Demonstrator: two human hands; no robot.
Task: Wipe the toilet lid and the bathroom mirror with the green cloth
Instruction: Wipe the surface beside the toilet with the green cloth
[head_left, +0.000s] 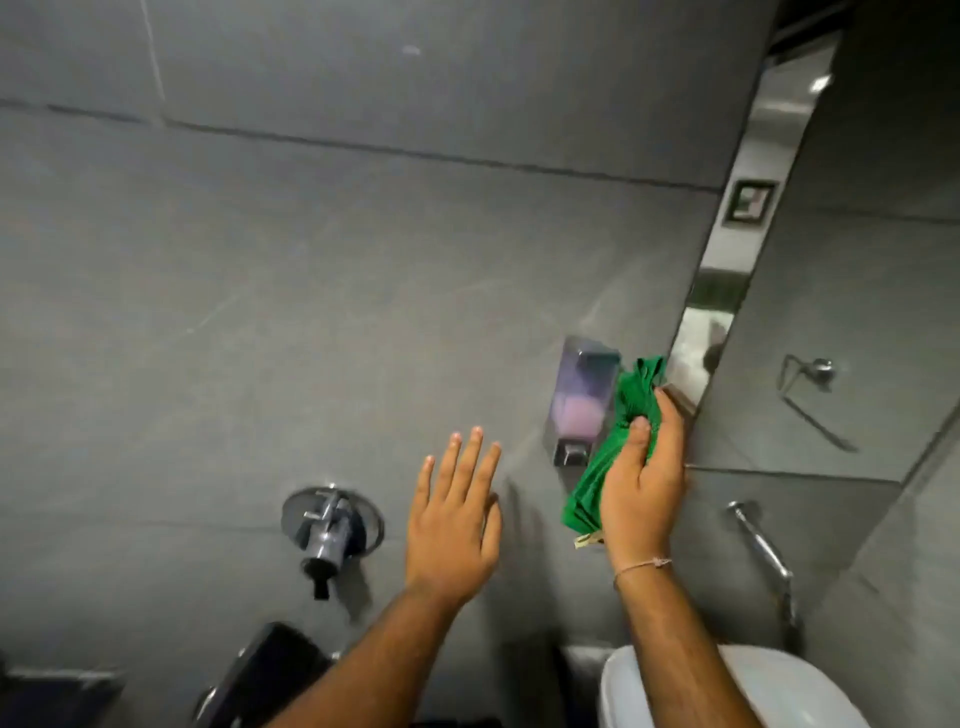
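Observation:
My right hand (644, 488) grips the bunched green cloth (605, 467), holding it up by the lower left corner of the bathroom mirror (831, 312), which fills the right side of the view. The cloth's top end lies right at the mirror's left edge. To the left, my left hand (452, 525) is raised in front of the grey wall, fingers spread, holding nothing. A white rounded fixture (753, 691) shows at the bottom right, partly hidden by my right forearm; I cannot tell whether it is the toilet or a basin.
A wall soap dispenser (582, 395) with pink liquid sits just left of the cloth. A chrome wall valve (330, 525) is lower left, a chrome tap (763, 551) lower right, and a dark holder (270, 670) at the bottom. A towel ring (810, 374) shows in the mirror.

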